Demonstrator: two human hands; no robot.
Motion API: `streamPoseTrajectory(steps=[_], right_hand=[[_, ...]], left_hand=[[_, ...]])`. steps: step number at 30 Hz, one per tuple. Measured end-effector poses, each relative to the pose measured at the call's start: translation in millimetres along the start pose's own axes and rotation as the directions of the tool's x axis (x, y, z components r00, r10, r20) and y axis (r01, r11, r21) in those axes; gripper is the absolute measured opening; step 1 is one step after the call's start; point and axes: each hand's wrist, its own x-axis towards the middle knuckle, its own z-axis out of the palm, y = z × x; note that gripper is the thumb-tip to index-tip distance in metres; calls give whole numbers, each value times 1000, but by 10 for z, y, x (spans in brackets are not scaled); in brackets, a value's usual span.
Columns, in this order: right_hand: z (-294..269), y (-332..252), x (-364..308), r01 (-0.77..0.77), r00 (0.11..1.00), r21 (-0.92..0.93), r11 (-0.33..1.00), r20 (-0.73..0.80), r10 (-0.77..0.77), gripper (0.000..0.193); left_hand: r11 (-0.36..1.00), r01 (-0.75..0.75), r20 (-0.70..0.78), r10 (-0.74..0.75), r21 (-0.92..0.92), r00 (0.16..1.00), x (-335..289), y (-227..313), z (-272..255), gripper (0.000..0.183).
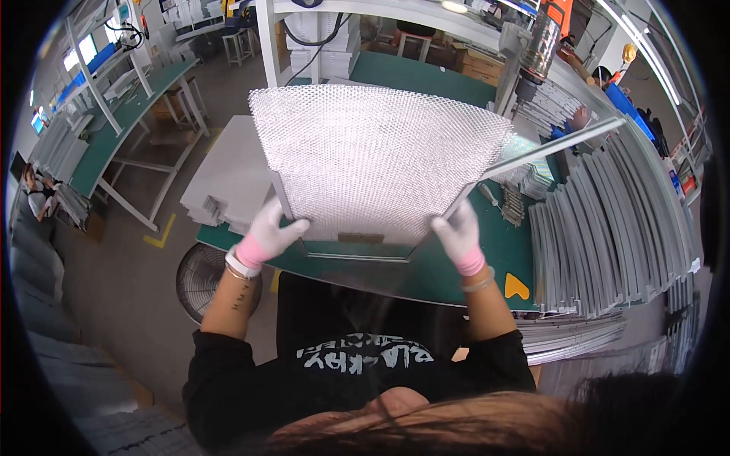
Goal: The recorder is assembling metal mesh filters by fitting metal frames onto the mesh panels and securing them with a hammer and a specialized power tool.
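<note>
A silver metal mesh sheet stands tilted up in front of me over the workbench. Thin metal frame strips run along its lower edges, and one frame bar sticks out loose toward the upper right. My left hand, in a white glove with a pink cuff, grips the panel's lower left edge with the thumb on the near side. On the opposite edge my right hand, gloved the same way, holds on likewise. The fingers behind the panel are hidden. A small brownish patch shows near the bottom of the mesh.
Grey flat sheets are stacked at left. Many curved-looking metal strips crowd the right side. On the green bench lie a yellow scraper-like piece and a screwdriver. An orange power tool hangs above; a floor fan stands below left.
</note>
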Motion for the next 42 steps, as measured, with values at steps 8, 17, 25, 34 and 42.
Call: streamPoseTrajectory(steps=[8, 17, 25, 34, 42], right_hand=[[219, -270, 245, 94, 915, -393, 915, -328, -235, 24], [270, -297, 173, 45, 973, -171, 984, -217, -82, 19], [231, -37, -172, 89, 966, -263, 961, -214, -148, 25], [240, -76, -164, 81, 972, -257, 963, -195, -134, 26], [231, -42, -97, 70, 983, -160, 985, -157, -95, 29]], left_hand=[[866, -295, -377, 137, -402, 916, 348, 551, 115, 37], [854, -290, -391, 112, -432, 913, 201, 337, 224, 36], [900, -232, -366, 89, -368, 926, -86, 111, 344, 39], [920, -227, -349, 108, -319, 931, -145, 70, 337, 44], [895, -278, -371, 141, -348, 918, -28, 44, 293, 43]])
